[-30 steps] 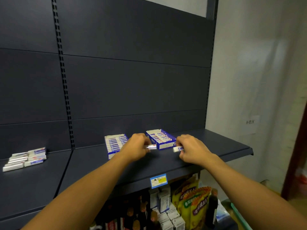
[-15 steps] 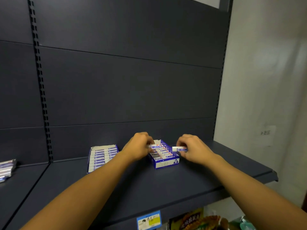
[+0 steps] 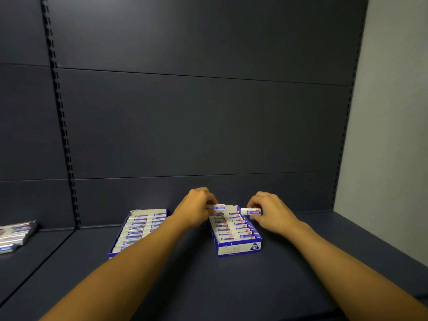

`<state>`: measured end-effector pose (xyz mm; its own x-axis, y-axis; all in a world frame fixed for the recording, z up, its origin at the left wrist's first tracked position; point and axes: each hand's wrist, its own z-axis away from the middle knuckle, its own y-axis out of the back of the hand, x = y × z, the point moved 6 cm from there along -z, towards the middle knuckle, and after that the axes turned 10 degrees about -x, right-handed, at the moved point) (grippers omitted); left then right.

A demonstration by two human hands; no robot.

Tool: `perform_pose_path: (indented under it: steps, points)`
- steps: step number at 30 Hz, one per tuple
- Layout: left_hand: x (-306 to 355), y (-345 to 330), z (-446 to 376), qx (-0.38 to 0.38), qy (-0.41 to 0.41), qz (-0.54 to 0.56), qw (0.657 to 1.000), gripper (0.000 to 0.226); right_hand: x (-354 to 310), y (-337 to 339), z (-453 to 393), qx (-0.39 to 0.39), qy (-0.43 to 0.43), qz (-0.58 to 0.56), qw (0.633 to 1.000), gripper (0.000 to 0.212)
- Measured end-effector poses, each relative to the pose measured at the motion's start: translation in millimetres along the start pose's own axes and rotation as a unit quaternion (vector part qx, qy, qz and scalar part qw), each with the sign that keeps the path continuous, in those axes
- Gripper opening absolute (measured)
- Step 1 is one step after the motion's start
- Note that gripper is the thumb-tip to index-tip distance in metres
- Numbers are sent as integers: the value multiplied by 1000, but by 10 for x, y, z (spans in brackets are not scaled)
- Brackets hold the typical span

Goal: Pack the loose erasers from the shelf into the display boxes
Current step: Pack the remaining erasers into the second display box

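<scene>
Two blue-and-white display boxes sit on the dark shelf (image 3: pixel 231 286). The right box (image 3: pixel 238 247) holds rows of erasers. My left hand (image 3: pixel 195 210) pinches a white and blue eraser (image 3: pixel 217 207) over the back left of that box. My right hand (image 3: pixel 269 213) pinches a second eraser (image 3: pixel 251 211) just above the box's back right corner. The left box (image 3: pixel 139 228) is filled with erasers, and my left forearm crosses its near right corner. A pile of loose erasers (image 3: pixel 16 232) lies on the neighbouring shelf at far left.
The dark back panel (image 3: pixel 196 123) rises right behind the boxes. A slotted upright (image 3: pixel 61 112) separates the two shelf bays. A pale wall (image 3: pixel 393 112) borders the shelf on the right.
The camera moved closer and turned right, so the loose pile slid to the left edge. Both hands carried their erasers from the shelf front to above the back of the right box.
</scene>
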<state>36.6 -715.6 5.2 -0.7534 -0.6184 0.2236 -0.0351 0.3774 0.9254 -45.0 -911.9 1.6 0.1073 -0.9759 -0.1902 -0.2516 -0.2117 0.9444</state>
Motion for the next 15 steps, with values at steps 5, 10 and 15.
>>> perform_pose_path:
  steps: [5,10,15]
  points:
    - [-93,-94,-95,29,55,11,998,25,146,-72,-309,-10,29,-30,999,20]
    - [-152,-174,-187,67,113,40,990,20,213,-178,-554,-14,47,-80,996,22]
    - [-185,-277,-298,78,133,32,988,20,243,-340,-742,-5,43,-141,989,20]
